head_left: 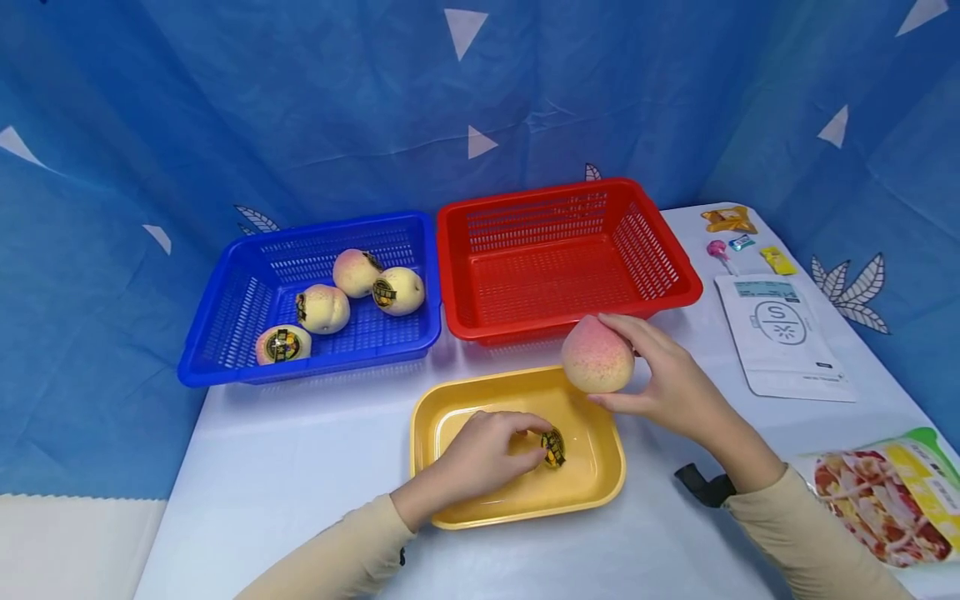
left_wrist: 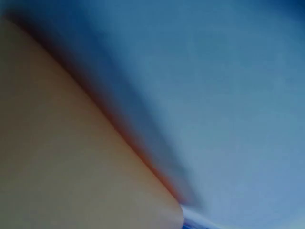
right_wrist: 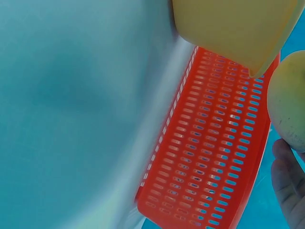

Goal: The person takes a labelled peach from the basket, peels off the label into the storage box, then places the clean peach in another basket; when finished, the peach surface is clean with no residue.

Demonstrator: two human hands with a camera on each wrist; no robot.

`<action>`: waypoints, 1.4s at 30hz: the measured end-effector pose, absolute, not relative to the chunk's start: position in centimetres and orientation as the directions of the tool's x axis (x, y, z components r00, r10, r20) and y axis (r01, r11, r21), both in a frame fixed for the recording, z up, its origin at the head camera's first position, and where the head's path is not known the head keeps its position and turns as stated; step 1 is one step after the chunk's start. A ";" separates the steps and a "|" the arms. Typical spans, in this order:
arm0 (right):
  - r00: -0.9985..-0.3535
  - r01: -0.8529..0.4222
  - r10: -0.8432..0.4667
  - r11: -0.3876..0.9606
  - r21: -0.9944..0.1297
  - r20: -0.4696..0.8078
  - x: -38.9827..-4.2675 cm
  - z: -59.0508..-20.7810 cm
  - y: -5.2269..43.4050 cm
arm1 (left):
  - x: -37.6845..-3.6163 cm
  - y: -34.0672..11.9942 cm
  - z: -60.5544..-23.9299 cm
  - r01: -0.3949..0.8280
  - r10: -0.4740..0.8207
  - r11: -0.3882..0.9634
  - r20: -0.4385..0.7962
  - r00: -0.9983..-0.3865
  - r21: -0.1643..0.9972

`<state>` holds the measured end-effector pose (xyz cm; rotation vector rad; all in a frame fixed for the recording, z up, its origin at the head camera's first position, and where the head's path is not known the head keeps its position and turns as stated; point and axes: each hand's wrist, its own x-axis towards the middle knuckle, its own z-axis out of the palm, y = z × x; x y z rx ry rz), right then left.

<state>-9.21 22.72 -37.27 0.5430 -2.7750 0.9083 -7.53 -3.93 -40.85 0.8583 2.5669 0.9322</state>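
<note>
My right hand (head_left: 675, 379) holds a pink-tipped peach (head_left: 597, 357) between thumb and fingers, above the right rear corner of a yellow tray (head_left: 517, 510). In the right wrist view the peach (right_wrist: 289, 102) appears at the right edge, with my fingertips below it. My left hand (head_left: 480, 458) is inside the tray, its thumb and curled fingers at a black-and-gold oval label (head_left: 553, 447). Whether that label lies on something yellow is hard to tell. The left wrist view shows only a blurred pale shape, without the fingers.
A blue basket (head_left: 311, 367) holds several peaches (head_left: 324, 309). Beside it stands a red basket (head_left: 540, 271). Wrapped sweets (head_left: 729, 219), a pink lollipop (head_left: 717, 249), a white pouch (head_left: 780, 333) and a printed food bag (head_left: 885, 500) lie along the table's right side.
</note>
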 end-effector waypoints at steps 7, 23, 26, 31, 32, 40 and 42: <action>-0.922 -0.385 -0.280 0.750 -0.538 0.269 -9.0 -37.5 22.8 | -7.3 -3.3 -41.5 0.540 0.639 0.663 -0.016 -0.769 0.519; -0.924 -0.377 -0.265 0.758 -0.532 0.276 -9.0 -37.5 22.9 | -6.9 -3.7 -41.0 0.591 0.668 0.677 -0.030 -0.743 0.439; -0.924 -0.374 -0.256 0.758 -0.535 0.284 -9.0 -37.3 23.0 | -6.5 -4.4 -39.9 0.562 0.645 0.688 -0.030 -0.764 0.460; -0.925 -0.369 -0.238 0.756 -0.541 0.298 -9.1 -36.8 23.2 | -5.2 -6.9 -38.5 0.475 0.556 0.702 0.008 -0.831 0.531; -0.925 -0.367 -0.234 0.755 -0.544 0.299 -9.1 -36.6 23.2 | -4.9 -7.5 -38.4 0.448 0.528 0.705 0.014 -0.849 0.549; -0.938 -0.330 -0.187 0.736 -0.591 0.291 -10.1 -35.6 23.7 | -2.5 -12.3 -39.4 0.245 0.306 0.757 0.003 -0.952 0.605; -0.937 -0.331 -0.176 0.727 -0.601 0.303 -10.6 -35.5 23.9 | -2.3 -13.1 -39.8 0.212 0.275 0.766 -0.011 -0.961 0.607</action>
